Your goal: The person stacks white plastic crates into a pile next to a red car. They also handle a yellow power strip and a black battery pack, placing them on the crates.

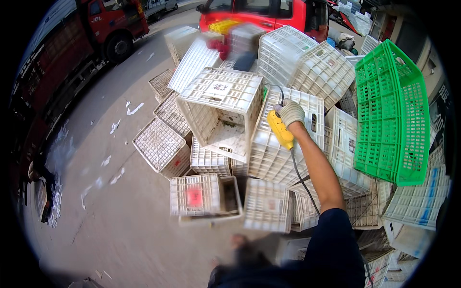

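My right hand (pixel 291 114), in a pale knitted glove, reaches forward over a pile of crates. Its fingers are closed round a yellow hand-held device (pixel 280 129) with a dark cord trailing from its lower end. From the device's upper end a thin dark line curves to the neighbouring crate. Below it is a large white slatted plastic crate (pixel 269 149). Just left of that, another white crate (pixel 230 89) lies on its side, its opening facing me, with some dark bits inside. My left hand does not show; a skin-coloured blur low in the middle cannot be made out.
More white crates (pixel 158 144) lie tumbled around. A green crate (pixel 379 115) stands tilted at the right. Behind are a red vehicle (pixel 269 19) and a red truck (pixel 117 29). White scraps (pixel 115 127) litter the ground. Something red and blurred (pixel 218 47) shows among the far crates.
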The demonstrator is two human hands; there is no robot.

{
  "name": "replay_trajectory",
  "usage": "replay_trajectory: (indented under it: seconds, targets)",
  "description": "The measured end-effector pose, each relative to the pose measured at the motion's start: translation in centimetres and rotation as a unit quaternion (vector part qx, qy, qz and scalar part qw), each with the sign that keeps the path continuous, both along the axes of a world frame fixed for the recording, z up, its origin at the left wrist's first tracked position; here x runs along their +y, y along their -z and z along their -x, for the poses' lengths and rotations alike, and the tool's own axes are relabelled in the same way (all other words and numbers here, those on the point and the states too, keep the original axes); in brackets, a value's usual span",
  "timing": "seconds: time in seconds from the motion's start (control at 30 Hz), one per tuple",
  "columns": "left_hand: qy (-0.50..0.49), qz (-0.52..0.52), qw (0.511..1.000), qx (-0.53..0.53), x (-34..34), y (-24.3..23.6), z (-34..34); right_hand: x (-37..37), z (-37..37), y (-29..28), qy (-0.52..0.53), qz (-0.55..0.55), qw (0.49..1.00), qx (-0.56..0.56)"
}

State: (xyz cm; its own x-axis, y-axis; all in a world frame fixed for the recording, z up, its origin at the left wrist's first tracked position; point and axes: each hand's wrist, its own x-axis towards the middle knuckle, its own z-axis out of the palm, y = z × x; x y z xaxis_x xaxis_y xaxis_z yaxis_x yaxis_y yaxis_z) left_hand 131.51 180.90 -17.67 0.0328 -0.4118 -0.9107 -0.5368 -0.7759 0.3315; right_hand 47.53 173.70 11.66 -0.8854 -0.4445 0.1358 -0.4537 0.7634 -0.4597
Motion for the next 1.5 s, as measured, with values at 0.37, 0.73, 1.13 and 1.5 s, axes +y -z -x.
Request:
replay_trajectory:
  seconds: [0.37, 0.73, 1.13, 1.5]
  targets:
    - [0.009, 0.014, 0.999, 0.047, -0.6, 0.8, -0.4, 0.9, -0.6, 4.4, -0.045, 0.152, 0.987, 0.031]
    - [0.068, 0.068, 0.993, 0.064, -1.2, 1.7, 2.2, 0.8, 0.1, 3.8, -0.031, 0.159, 0.986, 0.042]
    - [0.351, 0.536, 0.672, 0.372, -13.0, -16.1, 44.8, 0.4, -0.6, 3.0, -0.041, 0.186, 0.982, 0.007]
    - [0.312, 0.631, 0.604, 0.373, -10.0, -20.9, 67.9, 0.2, -1.3, 2.9, -0.04, 0.207, 0.977, -0.004]
